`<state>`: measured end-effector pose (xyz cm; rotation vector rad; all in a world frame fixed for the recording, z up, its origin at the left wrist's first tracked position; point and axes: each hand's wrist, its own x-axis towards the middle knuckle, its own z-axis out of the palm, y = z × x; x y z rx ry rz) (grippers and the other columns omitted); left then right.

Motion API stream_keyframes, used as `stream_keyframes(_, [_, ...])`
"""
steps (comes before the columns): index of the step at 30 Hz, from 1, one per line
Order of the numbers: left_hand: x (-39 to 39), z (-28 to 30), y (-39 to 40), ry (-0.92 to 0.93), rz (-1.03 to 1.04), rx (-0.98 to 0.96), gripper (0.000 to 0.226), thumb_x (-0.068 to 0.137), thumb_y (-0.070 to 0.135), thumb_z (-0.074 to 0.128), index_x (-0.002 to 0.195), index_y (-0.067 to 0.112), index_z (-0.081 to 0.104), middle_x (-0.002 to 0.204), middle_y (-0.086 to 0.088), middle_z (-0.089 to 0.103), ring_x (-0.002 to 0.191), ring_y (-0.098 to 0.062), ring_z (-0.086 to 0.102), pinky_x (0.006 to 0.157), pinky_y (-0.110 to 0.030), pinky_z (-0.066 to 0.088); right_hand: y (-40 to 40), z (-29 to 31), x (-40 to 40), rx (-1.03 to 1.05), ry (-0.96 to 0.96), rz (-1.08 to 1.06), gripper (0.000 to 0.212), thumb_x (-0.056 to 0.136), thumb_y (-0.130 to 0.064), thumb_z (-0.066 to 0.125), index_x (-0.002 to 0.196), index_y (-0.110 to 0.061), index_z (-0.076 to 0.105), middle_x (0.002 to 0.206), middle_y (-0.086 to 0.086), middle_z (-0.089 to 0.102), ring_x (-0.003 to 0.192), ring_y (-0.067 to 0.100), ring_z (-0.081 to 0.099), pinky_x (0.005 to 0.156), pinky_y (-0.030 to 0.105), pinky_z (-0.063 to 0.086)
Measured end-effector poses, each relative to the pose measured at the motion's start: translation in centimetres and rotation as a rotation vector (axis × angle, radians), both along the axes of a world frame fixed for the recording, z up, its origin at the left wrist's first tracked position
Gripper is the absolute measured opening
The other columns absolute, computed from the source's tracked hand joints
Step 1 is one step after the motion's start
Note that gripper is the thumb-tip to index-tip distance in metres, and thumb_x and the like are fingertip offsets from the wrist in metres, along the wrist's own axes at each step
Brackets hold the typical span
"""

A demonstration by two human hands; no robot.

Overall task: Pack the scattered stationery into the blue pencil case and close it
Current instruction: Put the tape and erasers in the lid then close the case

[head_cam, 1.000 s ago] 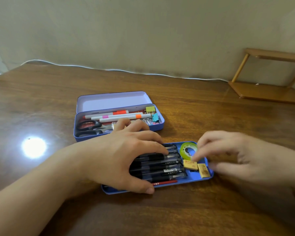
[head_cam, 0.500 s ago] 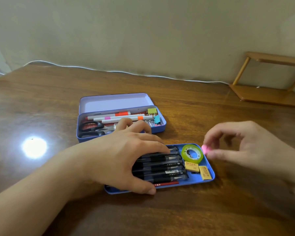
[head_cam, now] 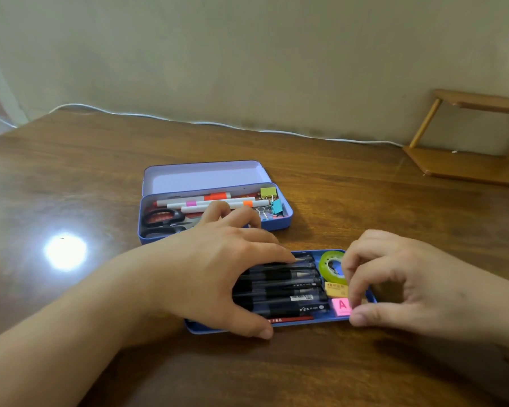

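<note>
Blue metal pencil case sits open at the back, scissors and markers inside; left hand spreads flat over black pens in the shallow blue tray; right hand pinches a pink eraser there.

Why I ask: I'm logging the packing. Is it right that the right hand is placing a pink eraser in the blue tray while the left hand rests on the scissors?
Not quite. In the head view the left hand rests on the black pens in the blue tray, not the scissors. The right hand does place the pink eraser there.
</note>
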<state>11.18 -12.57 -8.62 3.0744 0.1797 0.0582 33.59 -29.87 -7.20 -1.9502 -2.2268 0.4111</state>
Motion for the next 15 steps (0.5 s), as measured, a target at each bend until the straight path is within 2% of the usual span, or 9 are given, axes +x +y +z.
stream_keyframes(2, [-0.1,0.3,0.0,0.000,0.027,0.047,0.091,0.063,0.091,0.044,0.140,0.043,0.036,0.128,0.025,0.050,0.118,-0.010,0.033,0.103,-0.040,0.024,0.2,0.1,0.1,-0.025,0.007,-0.042,0.051,0.066,-0.081,0.058,0.111,-0.058,0.053,0.124,-0.038,0.040,0.129,-0.004,0.035,0.095,0.027,0.047])
stream_keyframes(4, [-0.3,0.4,-0.2,0.009,0.040,0.065,0.093,0.062,0.092,0.044,0.140,0.043,0.034,0.123,0.022,0.052,0.115,-0.009,0.035,0.103,-0.038,0.023,0.5,-0.2,-0.1,-0.075,0.016,-0.076,0.081,0.059,-0.083,0.063,0.130,-0.067,0.028,0.138,-0.042,0.022,0.139,-0.007,0.015,0.108,0.029,0.037])
stream_keyframes(5, [-0.3,0.5,-0.4,0.016,0.040,0.072,0.094,0.062,0.092,0.044,0.140,0.042,0.034,0.122,0.019,0.052,0.115,-0.009,0.037,0.103,-0.037,0.024,0.7,-0.4,-0.4,-0.120,0.019,-0.098,0.093,0.057,-0.082,0.066,0.133,-0.070,0.015,0.141,-0.042,0.015,0.139,-0.007,0.011,0.111,0.031,0.033])
stream_keyframes(7, [-0.2,0.6,-0.6,0.041,0.038,0.072,0.093,0.063,0.089,0.047,0.139,0.039,0.034,0.123,0.016,0.051,0.115,-0.010,0.041,0.104,-0.036,0.026,1.2,-0.8,-1.2,-0.200,0.034,-0.131,0.102,0.057,-0.077,0.071,0.132,-0.074,0.002,0.139,-0.038,0.013,0.135,-0.006,0.016,0.113,0.034,0.032])
stream_keyframes(10, [0.0,0.8,-0.9,0.045,0.044,0.020,0.085,0.065,0.083,0.056,0.134,0.037,0.037,0.121,0.014,0.051,0.110,-0.009,0.046,0.101,-0.032,0.036,1.5,-1.0,-1.7,-0.174,0.108,-0.169,0.104,0.057,-0.069,0.077,0.131,-0.075,0.004,0.133,-0.034,0.025,0.128,-0.005,0.029,0.108,0.036,0.039])
stream_keyframes(12, [-0.2,0.9,-1.3,0.042,0.050,-0.011,0.081,0.066,0.079,0.059,0.130,0.035,0.039,0.119,0.012,0.053,0.106,-0.010,0.049,0.095,-0.035,0.045,1.4,-1.0,-1.6,-0.125,0.153,-0.183,0.104,0.058,-0.063,0.081,0.132,-0.073,0.008,0.130,-0.037,0.031,0.126,-0.005,0.035,0.106,0.033,0.042])
stream_keyframes(15, [-0.8,1.2,-1.2,0.027,0.073,0.010,0.080,0.066,0.075,0.064,0.128,0.031,0.040,0.114,0.007,0.056,0.102,-0.014,0.052,0.087,-0.038,0.049,1.3,-0.9,-1.5,-0.050,0.174,-0.191,0.104,0.057,-0.063,0.082,0.132,-0.071,0.011,0.124,-0.044,0.034,0.124,-0.011,0.033,0.107,0.029,0.039])
